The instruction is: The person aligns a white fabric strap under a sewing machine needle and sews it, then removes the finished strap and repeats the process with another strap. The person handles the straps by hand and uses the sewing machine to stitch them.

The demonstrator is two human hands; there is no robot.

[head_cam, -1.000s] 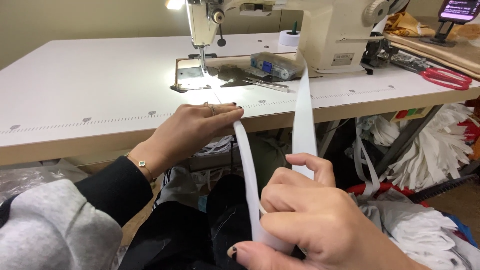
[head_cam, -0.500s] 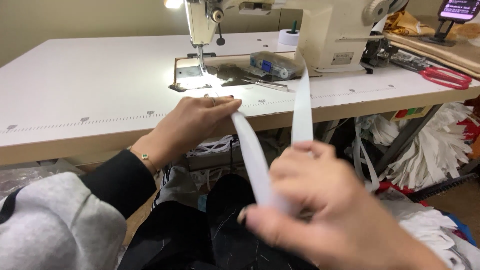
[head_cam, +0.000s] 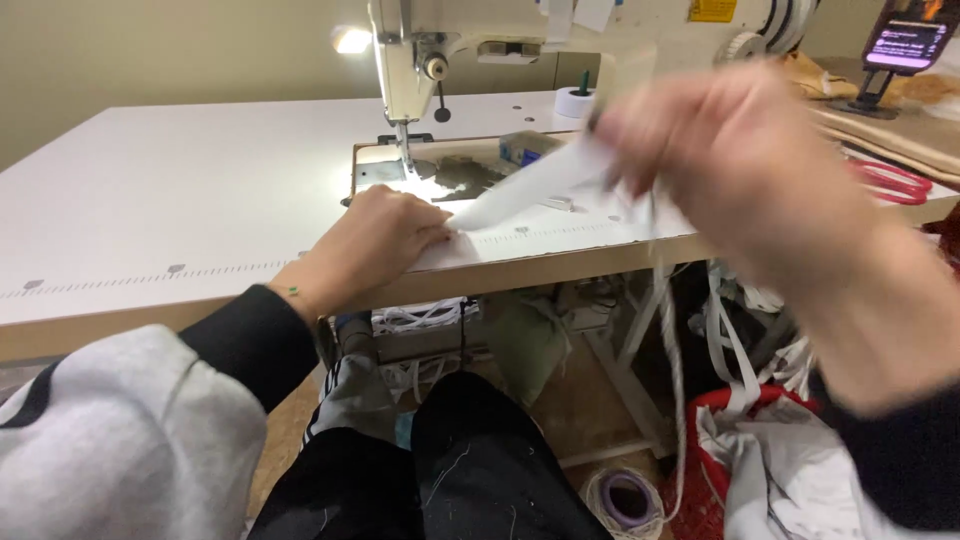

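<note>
Seated at a white tabletop (head_cam: 180, 210), a person stretches a white strip (head_cam: 530, 185) of flat woven tape towards a sewing machine (head_cam: 420, 60). Their left hand (head_cam: 385, 240) lies palm down near the front edge, fingers close together and pinning one end of the strip flat on the top, just short of the needle plate (head_cam: 450, 178). Their right hand (head_cam: 740, 170), blurred by motion, is raised above the front-right part of the tabletop with the strip's other end apparently pinched in its fingers; the blur hides the exact grip. The strip runs taut and slanting between the two hands. Judging from this, the strip is being drawn out and lined up for stitching, and the next move would call for laying it flat and straight under the needle. Smooth laminate covers the tabletop, with a dotted rule along its front edge. Red scissors (head_cam: 895, 182) lie near the right edge; more soft white strips hang below.
</note>
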